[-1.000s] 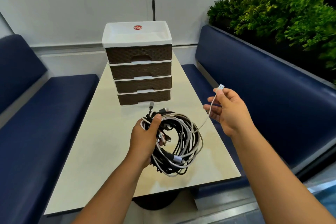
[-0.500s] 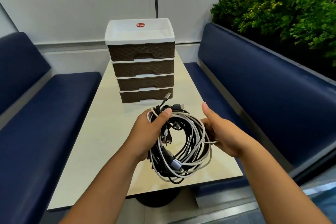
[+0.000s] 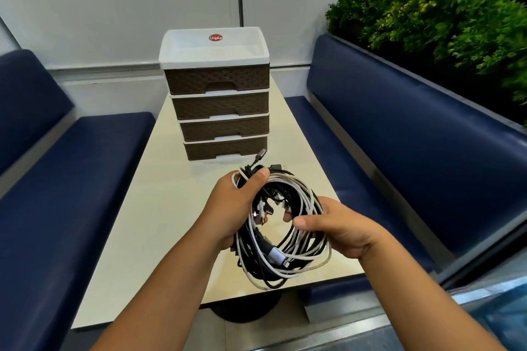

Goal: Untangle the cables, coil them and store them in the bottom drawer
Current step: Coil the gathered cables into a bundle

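Since a second ago the right hand point(image 3: 339, 229) has let go of the white plug end it held out to the right and come back in; it now grips the right side of the cable bundle point(image 3: 281, 225). Left hand point(image 3: 236, 205) unchanged: fingers and thumb wrapped round the bundle's left side. Bundle held above the near end of the table point(image 3: 159, 208), black and white cables mixed in one loose ring, several plugs poking into the middle.

Judgement: still tangled. Pick one free plug, feed it back through the loops; do not pull hard, knots will tighten.

Room, left to right: blue bench point(image 3: 57, 179), four-drawer organiser point(image 3: 219, 94) at the far end, bottom drawer point(image 3: 225, 149) closed, second bench, plants point(image 3: 456, 14).
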Demonstrator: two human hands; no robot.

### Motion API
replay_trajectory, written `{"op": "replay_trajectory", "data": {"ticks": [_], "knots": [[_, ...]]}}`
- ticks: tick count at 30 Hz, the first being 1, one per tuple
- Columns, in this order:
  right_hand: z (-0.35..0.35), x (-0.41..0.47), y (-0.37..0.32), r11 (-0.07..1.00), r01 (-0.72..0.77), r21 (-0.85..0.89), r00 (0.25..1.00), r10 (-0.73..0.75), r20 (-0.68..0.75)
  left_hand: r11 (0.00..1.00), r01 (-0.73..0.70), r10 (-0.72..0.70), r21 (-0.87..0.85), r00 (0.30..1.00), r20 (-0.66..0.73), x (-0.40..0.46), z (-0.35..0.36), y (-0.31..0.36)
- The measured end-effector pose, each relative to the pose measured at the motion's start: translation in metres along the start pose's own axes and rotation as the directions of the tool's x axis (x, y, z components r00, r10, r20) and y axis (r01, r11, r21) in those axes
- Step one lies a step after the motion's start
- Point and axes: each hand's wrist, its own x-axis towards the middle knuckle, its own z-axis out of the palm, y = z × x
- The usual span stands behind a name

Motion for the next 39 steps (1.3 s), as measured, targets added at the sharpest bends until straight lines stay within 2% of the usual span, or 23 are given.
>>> {"op": "replay_trajectory", "data": {"ticks": [5, 7, 10, 12, 14, 18, 21, 25, 29, 31, 33, 35, 37, 39], "knots": [[0.015, 0.01, 0.01, 0.996, 0.067, 0.057, 0.958, -0.048, -0.283, 1.0, 0.002, -0.001, 0.022, 0.999, -0.05, 0.003, 0.004, -0.002], [0.018, 0.011, 0.009, 0.993, 0.084, 0.08, 0.945, -0.054, -0.324, 1.0, 0.017, -0.016, 0.018, 0.998, -0.058, 0.004, 0.004, -0.003], [0.02, 0.01, 0.005, 0.988, 0.074, 0.134, 0.958, -0.033, -0.284, 1.0, 0.025, -0.025, 0.005, 0.998, -0.063, 0.005, 0.004, -0.004], [0.022, 0.011, 0.004, 0.995, 0.079, 0.056, 0.958, -0.06, -0.281, 1.0, 0.025, -0.025, 0.004, 0.998, -0.066, 0.006, 0.003, -0.005], [0.025, 0.013, 0.002, 0.993, 0.081, -0.084, 0.932, -0.106, -0.347, 1.0, 0.025, -0.024, 0.004, 0.997, -0.079, 0.007, 0.004, -0.007], [0.03, 0.022, 0.005, 0.959, 0.088, -0.27, 0.832, -0.219, -0.51, 0.999, 0.04, -0.039, 0.005, 0.995, -0.088, 0.01, 0.003, -0.01], [0.033, 0.023, 0.011, 0.925, 0.126, -0.357, 0.77, -0.318, -0.553, 0.999, 0.039, -0.04, -0.018, 0.996, -0.084, 0.011, 0.001, -0.01], [0.036, 0.019, 0.013, 0.822, 0.152, -0.548, 0.712, -0.476, -0.516, 0.998, 0.032, -0.037, -0.046, 0.994, -0.099, 0.012, 0.0, -0.009], [0.034, 0.021, 0.014, 0.652, 0.108, -0.75, 0.608, -0.64, -0.47, 0.994, 0.04, -0.053, -0.101, 0.99, -0.129, 0.014, -0.001, -0.012], [0.032, 0.022, 0.014, 0.546, 0.086, -0.833, 0.538, -0.729, -0.423, 0.992, 0.04, -0.058, -0.119, 0.988, -0.144, 0.015, 0.0, -0.014], [0.029, 0.023, 0.013, 0.4, 0.077, -0.913, 0.489, -0.813, -0.315, 0.991, 0.037, -0.058, -0.125, 0.983, -0.172, 0.017, 0.0, -0.016], [0.03, 0.024, 0.009, 0.213, 0.084, -0.973, 0.495, -0.857, -0.144, 0.998, 0.01, -0.025, -0.069, 0.975, -0.219, 0.019, 0.0, -0.018], [0.036, 0.024, 0.003, 0.064, 0.156, -0.986, 0.568, -0.822, 0.037, 0.998, -0.026, 0.039, 0.049, 0.959, -0.28, 0.021, 0.0, -0.022], [0.045, 0.02, -0.001, 0.04, 0.22, -0.975, 0.615, -0.781, 0.107, 0.991, -0.042, 0.081, 0.125, 0.941, -0.33, 0.022, 0.0, -0.025]]}}
